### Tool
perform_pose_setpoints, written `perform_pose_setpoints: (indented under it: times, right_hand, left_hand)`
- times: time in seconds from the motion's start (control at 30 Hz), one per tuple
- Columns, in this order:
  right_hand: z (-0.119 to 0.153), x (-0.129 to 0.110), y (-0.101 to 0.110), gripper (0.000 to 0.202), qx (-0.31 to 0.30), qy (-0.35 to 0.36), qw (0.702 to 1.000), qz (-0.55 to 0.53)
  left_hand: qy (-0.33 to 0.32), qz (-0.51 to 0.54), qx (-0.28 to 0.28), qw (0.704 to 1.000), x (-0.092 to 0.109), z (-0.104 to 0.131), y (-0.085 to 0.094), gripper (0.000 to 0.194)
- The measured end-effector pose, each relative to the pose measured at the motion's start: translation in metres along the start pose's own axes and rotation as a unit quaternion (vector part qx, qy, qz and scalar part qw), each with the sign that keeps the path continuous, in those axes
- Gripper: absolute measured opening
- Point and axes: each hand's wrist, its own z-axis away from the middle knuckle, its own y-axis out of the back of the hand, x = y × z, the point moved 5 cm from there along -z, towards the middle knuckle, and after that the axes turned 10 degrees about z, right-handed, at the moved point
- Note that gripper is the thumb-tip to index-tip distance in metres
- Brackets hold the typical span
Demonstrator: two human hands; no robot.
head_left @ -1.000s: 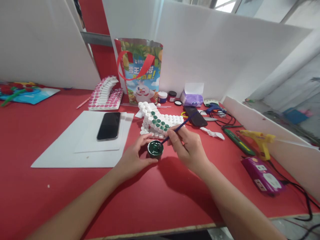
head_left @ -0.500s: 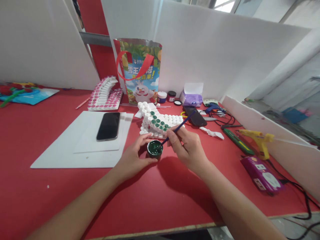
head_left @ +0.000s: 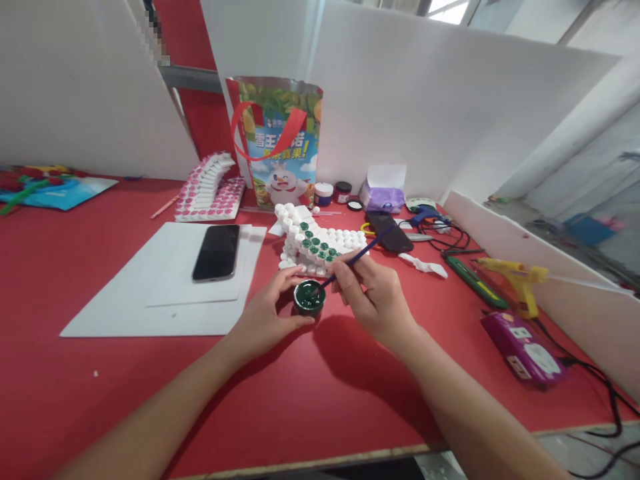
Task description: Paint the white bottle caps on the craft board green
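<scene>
My left hand (head_left: 273,310) curls around the left side of a small jar of dark green paint (head_left: 309,298), which stands on the red table. Pinched in my right hand (head_left: 373,290) is a slim blue paintbrush (head_left: 370,247), tilted so that its tip dips into the jar's opening. Just behind the jar stands a white model built from small round pieces (head_left: 320,243). Several of its round tops are painted green, while the others show white. My right fingers hide part of its front right corner.
A black phone (head_left: 217,253) lies on white boards (head_left: 125,293) to the left. Behind stand a pink-and-white model (head_left: 210,190) and a printed bag (head_left: 285,147). On the right are a yellow glue gun (head_left: 520,280), a green cutter (head_left: 475,281), a purple box (head_left: 523,348) and cables.
The brush tip has shifted slightly left within the paint jar, and my right hand has moved a little with it. My left hand stays at the jar.
</scene>
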Motion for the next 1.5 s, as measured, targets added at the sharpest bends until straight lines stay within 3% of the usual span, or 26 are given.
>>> perform_pose_setpoints:
  times: [0.23, 0.43, 0.73, 1.2, 1.5]
  right_hand:
    - [0.0, 0.0, 0.0, 0.026, 0.001, -0.012, 1.0, -0.012]
    - [-0.004, 0.008, 0.01, 0.039, 0.072, -0.062, 0.994, -0.057]
    - [-0.004, 0.011, 0.013, 0.04, 0.093, -0.082, 0.989, -0.078]
    - [-0.002, 0.01, 0.015, 0.033, 0.042, -0.044, 0.997, -0.04]
    - [0.004, -0.004, 0.019, 0.013, -0.031, 0.075, 0.995, 0.05]
  left_hand:
    - [-0.004, 0.004, -0.003, 1.0, 0.0, 0.0, -0.001, 0.075]
    - [-0.006, 0.006, -0.002, 1.0, -0.001, -0.001, -0.001, 0.074]
    - [-0.004, 0.009, 0.006, 1.0, -0.002, -0.001, 0.0, 0.075]
    - [-0.009, -0.004, 0.01, 1.0, -0.004, -0.001, 0.001, 0.076]
    - [-0.002, 0.001, 0.012, 1.0, -0.003, -0.001, 0.001, 0.075]
